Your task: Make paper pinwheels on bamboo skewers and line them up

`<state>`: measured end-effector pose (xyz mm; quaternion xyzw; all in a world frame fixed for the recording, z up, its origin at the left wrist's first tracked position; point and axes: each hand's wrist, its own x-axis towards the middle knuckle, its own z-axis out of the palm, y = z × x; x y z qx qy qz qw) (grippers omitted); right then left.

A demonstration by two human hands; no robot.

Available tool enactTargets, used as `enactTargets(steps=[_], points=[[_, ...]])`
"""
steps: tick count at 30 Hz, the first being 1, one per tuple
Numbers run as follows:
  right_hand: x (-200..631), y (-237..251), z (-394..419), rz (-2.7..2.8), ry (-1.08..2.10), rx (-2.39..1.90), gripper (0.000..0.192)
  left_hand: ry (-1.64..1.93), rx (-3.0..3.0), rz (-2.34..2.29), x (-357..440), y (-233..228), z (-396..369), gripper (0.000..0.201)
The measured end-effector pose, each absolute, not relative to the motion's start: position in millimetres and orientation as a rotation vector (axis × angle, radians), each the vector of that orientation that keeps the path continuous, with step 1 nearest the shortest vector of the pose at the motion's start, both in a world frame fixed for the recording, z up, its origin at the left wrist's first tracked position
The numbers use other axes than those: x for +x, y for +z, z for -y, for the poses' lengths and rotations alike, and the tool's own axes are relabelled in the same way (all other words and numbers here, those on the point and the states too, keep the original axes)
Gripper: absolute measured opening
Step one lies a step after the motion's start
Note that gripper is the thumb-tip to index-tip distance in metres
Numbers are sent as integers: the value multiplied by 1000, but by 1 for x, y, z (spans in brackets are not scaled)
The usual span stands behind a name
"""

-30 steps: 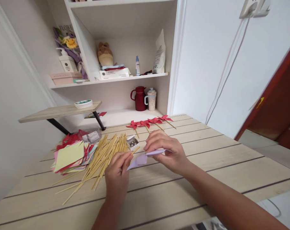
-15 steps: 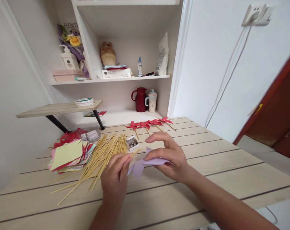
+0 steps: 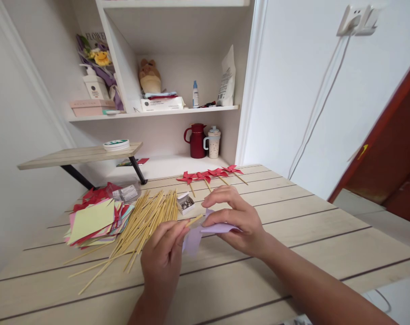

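My left hand (image 3: 164, 253) is closed around a thin wooden stick (image 3: 194, 220), whose tip sticks out past the thumb toward the right. In my right hand (image 3: 237, 221) is a piece of purple paper (image 3: 220, 228) with folded blades, pinched between thumb and fingers. The index finger arches above the paper. The stick's tip is close to the paper's middle; whether they touch I cannot tell. Just beyond the hands stands a small white box (image 3: 185, 204) of metal pins. Several red paper pinwheels (image 3: 202, 177) on sticks lie in a row at the table's back.
Left of my hands lie a heap of wooden sticks (image 3: 151, 216) and a stack of coloured paper squares (image 3: 93, 221). A clear plastic box (image 3: 125, 192) is behind them, near a raised wooden shelf (image 3: 83, 154). A red jug (image 3: 197, 142) and a cup (image 3: 213, 143) stand at the back.
My left hand has brought the stick's tip a little to the right, closer to the purple paper. My right hand keeps its hold on the paper. The view has shifted slightly.
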<state>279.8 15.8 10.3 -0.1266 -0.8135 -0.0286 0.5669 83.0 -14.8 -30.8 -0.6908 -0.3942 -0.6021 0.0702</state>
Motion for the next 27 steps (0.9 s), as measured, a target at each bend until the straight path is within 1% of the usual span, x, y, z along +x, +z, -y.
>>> enactTargets(steps=[5, 12, 22, 27], points=[[280, 10, -17, 1893, -60, -289, 16, -1755, -2092, 1118, 82, -29, 16, 18], [279, 13, -15, 1880, -75, -305, 14, -1827, -2079, 1207, 86, -33, 19, 17], [278, 12, -16, 1874, -39, -276, 20, -1833, -2095, 1161, 85, -34, 18, 18], [278, 11, -16, 1883, -20, -265, 19, -1832, -2103, 1136, 85, -34, 18, 20]])
